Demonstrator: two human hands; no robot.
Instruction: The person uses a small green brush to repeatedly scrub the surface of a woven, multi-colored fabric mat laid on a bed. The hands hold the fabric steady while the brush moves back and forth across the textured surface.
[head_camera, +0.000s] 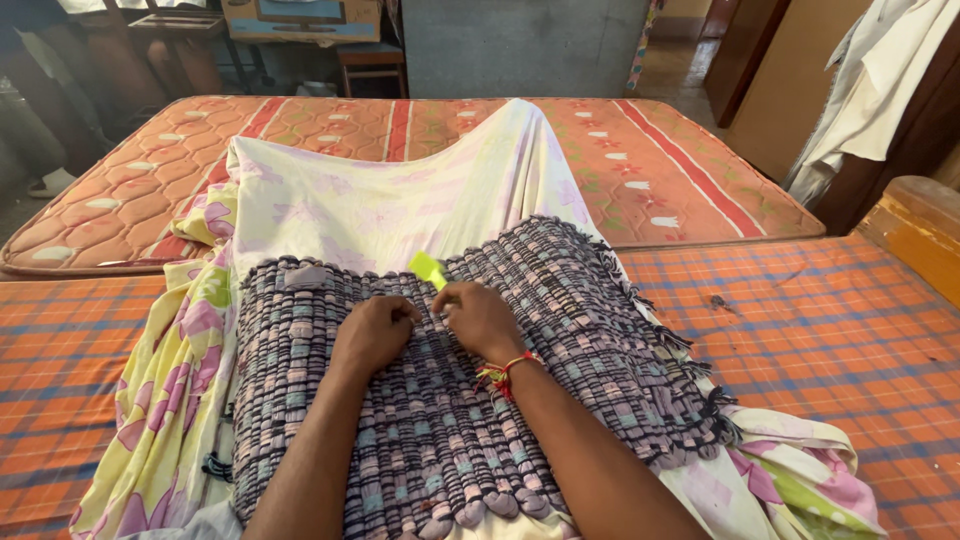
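From the head view, the left hand (372, 335) rests curled and empty on the woven rag mat (470, 400), which lies over a floral sheet (380, 205) on the bed. The right hand (480, 318) pinches a yellow-green tool (428, 268); pressing the weave flat beside it would likely steady the work.

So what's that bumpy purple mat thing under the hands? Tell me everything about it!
The woven mat looks made of fabric strips in pale purple, pink, grey and black, giving a bumpy checked surface. Dark fringe hangs along its right edge. It lies flat on a floral sheet spread over the checked mattress. Both hands press on its middle: the left hand and the right hand, which holds a small yellow-green tool.
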